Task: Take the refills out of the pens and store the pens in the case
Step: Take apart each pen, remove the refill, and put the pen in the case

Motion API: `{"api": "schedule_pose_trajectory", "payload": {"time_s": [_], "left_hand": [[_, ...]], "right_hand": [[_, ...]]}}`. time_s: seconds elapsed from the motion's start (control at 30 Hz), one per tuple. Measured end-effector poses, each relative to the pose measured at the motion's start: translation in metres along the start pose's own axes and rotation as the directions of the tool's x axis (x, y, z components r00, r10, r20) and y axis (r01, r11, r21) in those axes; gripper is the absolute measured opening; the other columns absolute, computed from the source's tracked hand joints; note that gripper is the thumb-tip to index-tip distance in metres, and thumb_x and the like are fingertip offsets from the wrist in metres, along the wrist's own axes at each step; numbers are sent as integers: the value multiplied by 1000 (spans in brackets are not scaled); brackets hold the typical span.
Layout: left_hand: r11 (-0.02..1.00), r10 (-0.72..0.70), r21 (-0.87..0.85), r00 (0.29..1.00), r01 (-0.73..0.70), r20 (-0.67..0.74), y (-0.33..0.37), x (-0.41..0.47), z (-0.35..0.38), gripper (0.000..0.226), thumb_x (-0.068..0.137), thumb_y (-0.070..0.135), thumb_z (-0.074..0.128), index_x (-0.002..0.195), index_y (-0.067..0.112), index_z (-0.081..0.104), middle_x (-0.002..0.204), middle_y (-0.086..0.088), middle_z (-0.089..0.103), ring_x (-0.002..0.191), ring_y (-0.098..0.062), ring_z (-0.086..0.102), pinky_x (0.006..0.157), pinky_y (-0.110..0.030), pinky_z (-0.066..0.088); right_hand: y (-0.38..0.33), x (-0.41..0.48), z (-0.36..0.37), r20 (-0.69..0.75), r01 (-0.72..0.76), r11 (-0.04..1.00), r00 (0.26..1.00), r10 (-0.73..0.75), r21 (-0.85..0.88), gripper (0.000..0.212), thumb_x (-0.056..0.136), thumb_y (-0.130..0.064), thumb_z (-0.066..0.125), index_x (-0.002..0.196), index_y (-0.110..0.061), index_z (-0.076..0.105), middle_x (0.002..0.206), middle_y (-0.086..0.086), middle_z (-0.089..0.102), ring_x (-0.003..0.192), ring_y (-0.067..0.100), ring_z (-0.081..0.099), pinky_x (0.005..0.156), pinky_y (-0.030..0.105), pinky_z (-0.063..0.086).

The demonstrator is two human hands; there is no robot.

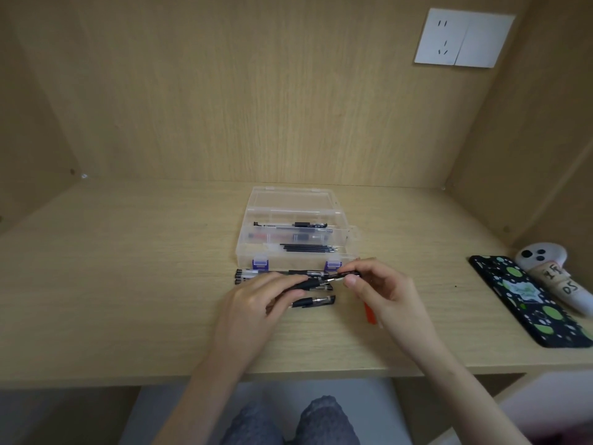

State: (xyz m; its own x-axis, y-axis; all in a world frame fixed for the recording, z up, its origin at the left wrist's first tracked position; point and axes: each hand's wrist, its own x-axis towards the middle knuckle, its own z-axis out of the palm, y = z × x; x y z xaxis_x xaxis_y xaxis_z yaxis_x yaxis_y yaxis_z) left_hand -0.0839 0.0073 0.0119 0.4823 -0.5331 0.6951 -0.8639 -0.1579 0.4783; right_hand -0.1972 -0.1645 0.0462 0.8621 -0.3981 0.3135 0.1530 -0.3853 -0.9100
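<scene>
A clear plastic case (247,252) stands open at the middle of the desk, with two pens (298,231) and several black refills (308,247) inside. In front of it lie several black pens (253,273) side by side. My left hand (256,303) grips the barrel of one black pen (309,284) just above that row. My right hand (382,287) pinches the same pen's tip end between thumb and fingers. One more black pen (316,300) lies nearer to me, below my left fingers. A red piece (369,313) lies under my right hand, partly hidden.
A phone in a black case with green dots (529,300) lies at the right, with a white controller (545,268) beside it. A wall socket (462,38) sits on the back panel. The desk's front edge (96,377) runs close to my knees.
</scene>
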Motion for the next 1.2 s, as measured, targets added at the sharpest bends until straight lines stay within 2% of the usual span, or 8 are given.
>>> {"api": "schedule_pose_trajectory", "payload": {"time_s": [0.13, 0.3, 0.5, 0.7, 0.83, 0.93, 1.07, 1.2], "left_hand": [[1000, -10, -11, 1000, 10, 16, -2, -1, 2, 30, 88, 40, 54, 101, 21, 73, 91, 10, 70, 79, -4, 65, 66, -30, 53], [999, 42, 35, 999, -41, -11, -3, -1, 4, 28, 85, 34, 56, 95, 15, 75, 89, 6, 72, 80, -6, 65, 71, -29, 51], [999, -10, 34, 1000, 10, 16, -5, -1, 5, 29, 84, 35, 55, 95, 17, 74, 89, 8, 72, 80, -4, 64, 72, -25, 49], [995, -74, 79, 993, 67, 96, -5, 1, 4, 35, 83, 46, 52, 100, 25, 73, 92, 11, 71, 82, -1, 61, 75, -17, 45], [998, -26, 62, 999, 24, 30, -5, 3, 5, 41, 84, 46, 55, 115, 22, 67, 111, 15, 63, 103, -1, 53, 94, -18, 38], [997, 37, 75, 998, -34, -44, -6, 4, 3, 38, 85, 39, 58, 117, 19, 66, 121, 11, 58, 114, -8, 48, 101, -24, 34], [995, 35, 91, 999, -36, 13, -8, 6, 7, 33, 85, 41, 59, 108, 20, 70, 109, 9, 62, 103, -8, 52, 93, -27, 39], [994, -19, 107, 984, 0, 176, -8, 3, 8, 39, 82, 53, 53, 103, 25, 71, 96, 14, 66, 89, -3, 57, 83, -21, 40]], "right_hand": [[4, 2, 9, 27, -10, 1000, 1000, 10, -19, 19, 84, -10, 67, 89, -28, 72, 85, -2, 72, 77, 20, 63, 74, 27, 48], [5, 5, 11, 34, -34, 999, 999, 34, -5, 25, 81, -10, 69, 83, -34, 73, 62, -3, 66, 63, 7, 57, 71, 23, 45], [6, 6, 13, 47, -57, 998, 997, 57, -7, 22, 82, -10, 68, 86, -31, 71, 58, -4, 64, 63, 5, 58, 71, 17, 45], [16, 5, 14, 65, -86, 992, 994, 93, -92, 18, 85, -12, 66, 90, -29, 70, 66, -1, 66, 70, 10, 61, 76, 25, 47], [6, 14, 2, -56, -65, 996, 997, 61, -63, 21, 85, -5, 64, 85, -25, 70, 70, -1, 67, 57, 0, 57, 59, 11, 42], [-6, 35, -12, -177, -33, 996, 984, 17, -83, 17, 85, -8, 64, 88, -24, 69, 79, -3, 71, 68, 2, 60, 65, 11, 46], [-9, 77, -16, -305, -20, 987, 952, -30, -159, 12, 87, -12, 63, 93, -20, 69, 83, -5, 69, 67, -8, 54, 63, 2, 39], [3, 114, 3, -269, -67, 970, 963, 2, -234, 14, 90, -13, 59, 99, -15, 69, 90, -3, 67, 78, -4, 54, 62, -2, 37]]}}
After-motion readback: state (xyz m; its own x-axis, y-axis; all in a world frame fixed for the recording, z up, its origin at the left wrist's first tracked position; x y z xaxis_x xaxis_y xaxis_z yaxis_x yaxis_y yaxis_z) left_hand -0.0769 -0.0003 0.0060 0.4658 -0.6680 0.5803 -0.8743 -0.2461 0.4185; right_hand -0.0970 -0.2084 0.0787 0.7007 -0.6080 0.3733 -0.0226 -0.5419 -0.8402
